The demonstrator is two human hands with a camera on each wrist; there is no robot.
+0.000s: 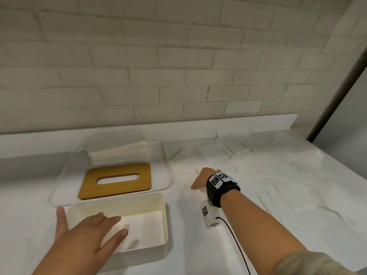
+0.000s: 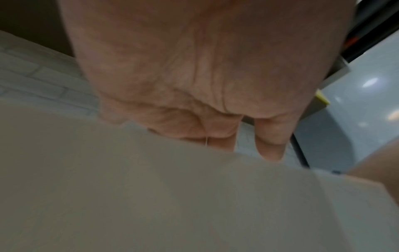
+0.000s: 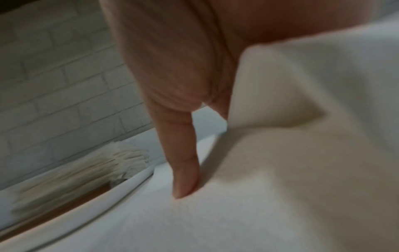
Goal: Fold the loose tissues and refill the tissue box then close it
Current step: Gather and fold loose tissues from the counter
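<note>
The open white tissue box (image 1: pixel 139 257) stands at the front left, with folded tissues (image 1: pixel 147 229) lying flat inside. My left hand (image 1: pixel 111 225) reaches into it, fingers straight on those tissues and thumb outside the left wall. In the left wrist view, the palm (image 2: pixel 194 76) hangs over the box wall (image 2: pixel 151 196). My right hand (image 1: pixel 201 180) is on a loose tissue (image 1: pixel 190 175) to the right of the box. Its thumb (image 3: pixel 185 179) touches the flat sheet, and a raised fold (image 3: pixel 302 85) goes up into the hand and hides the fingers.
A white tray (image 1: pixel 160 175) behind the box carries the wooden slotted lid (image 1: pixel 119 180) and a stack of folded tissues (image 1: pixel 119 149). Several loose tissues (image 1: pixel 268 165) cover the table's right side. A brick wall runs along the back. A black cable (image 1: pixel 236 241) trails from my right wrist.
</note>
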